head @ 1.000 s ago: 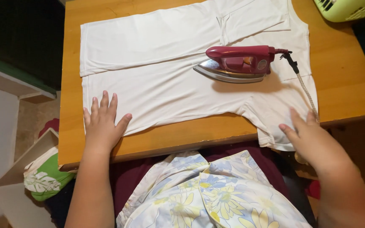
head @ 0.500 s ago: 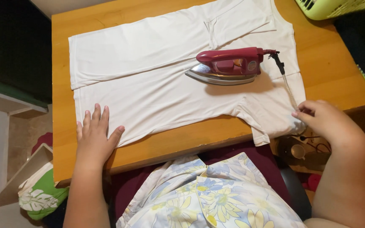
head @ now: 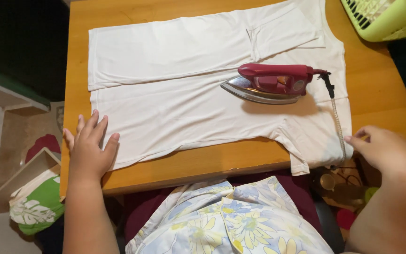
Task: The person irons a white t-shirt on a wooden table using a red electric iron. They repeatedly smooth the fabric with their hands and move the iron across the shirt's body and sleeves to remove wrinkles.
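White shirt (head: pixel 184 108) lay smoothed on the counter (head: pixel 391 99), with the iron (head: pixel 271 83) unheld at two o'clock. Left hand (head: pixel 89 153) pressed flat and wide; right hand (head: pixel 386 150), loosely curled, touched the cord (head: pixel 338 124). Ironing would call for gripping the handle.

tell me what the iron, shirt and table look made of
Iron: glossy maroon body, likely plastic; mirror-bright soleplate, probably metal. Shirt: soft white knit, maybe cotton; it lies limp with stitched hems. Table: orange-brown wood or laminate, faint grain.

A home is suggested, probably a bedroom or laundry corner, since a white garment (head: pixel 203 89) is spread for pressing on an ordinary wooden table (head: pixel 381 94) rather than an ironing board, with a red iron (head: pixel 271 82), a green laundry basket (head: pixel 386 16), and bags on the floor (head: pixel 36 207).
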